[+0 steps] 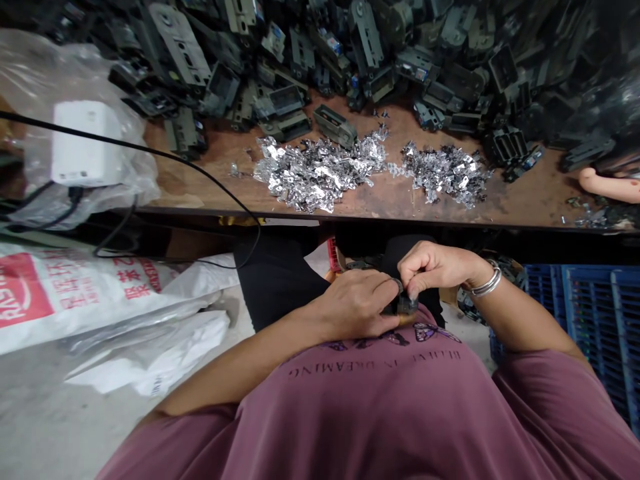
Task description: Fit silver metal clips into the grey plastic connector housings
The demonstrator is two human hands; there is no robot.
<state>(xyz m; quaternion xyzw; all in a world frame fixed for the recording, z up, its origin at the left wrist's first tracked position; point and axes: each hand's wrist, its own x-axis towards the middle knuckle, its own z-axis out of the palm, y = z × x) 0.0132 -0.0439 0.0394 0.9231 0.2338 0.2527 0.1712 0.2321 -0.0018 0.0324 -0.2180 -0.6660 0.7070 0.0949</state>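
Close against my shirt, my left hand (356, 303) is wrapped round a dark plastic housing (407, 305), most of which the fingers cover. My right hand (433, 267) is closed in a pinch at the upper edge of that housing. Whatever sits between its thumb and forefinger is too small to make out. On the bench edge in front lie two heaps of small shiny metal clips, a larger heap (315, 173) and a smaller heap (447, 175). A single dark housing (335, 125) rests behind the larger heap.
Many dark housings (370, 40) are piled along the back of the wooden bench (210, 183). A white box (85, 143) with black cables stands at left on plastic wrap. Printed sacks (100, 287) lie below. Blue crates (595, 313) stand at right, near another person's finger (607, 185).
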